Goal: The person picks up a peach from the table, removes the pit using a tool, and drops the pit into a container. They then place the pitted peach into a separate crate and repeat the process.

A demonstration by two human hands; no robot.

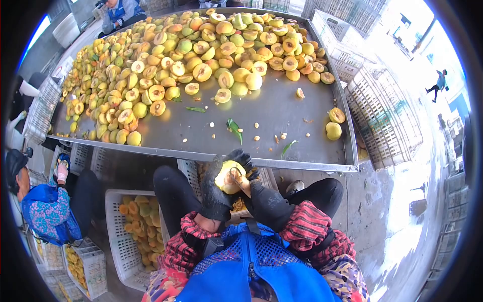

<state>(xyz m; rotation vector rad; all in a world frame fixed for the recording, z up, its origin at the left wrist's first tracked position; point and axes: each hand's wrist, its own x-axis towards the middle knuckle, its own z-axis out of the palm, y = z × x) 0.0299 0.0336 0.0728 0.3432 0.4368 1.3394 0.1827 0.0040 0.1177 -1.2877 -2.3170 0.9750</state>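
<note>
A pale yellow peach half (pixel 228 177) is between my hands, just below the front edge of the metal table (pixel 261 162). My left hand (pixel 215 189), in a dark glove, grips it from the left side. My right hand (pixel 251 182), its glove dark with some fingertips bare, has its fingers closed at the fruit's cut face; whether a small tool is in them I cannot make out. Halved peaches (pixel 202 72) are heaped over the back and left of the table. Two pieces (pixel 333 131) lie near its right edge.
A white crate of peach halves (pixel 115 241) stands at the lower left. Beside it sits a co-worker (pixel 50 209) in a blue vest. Another person (pixel 121 12) is behind the table. Crates (pixel 385 116) are stacked at right. Leaves (pixel 234 130) and pits lie on the metal.
</note>
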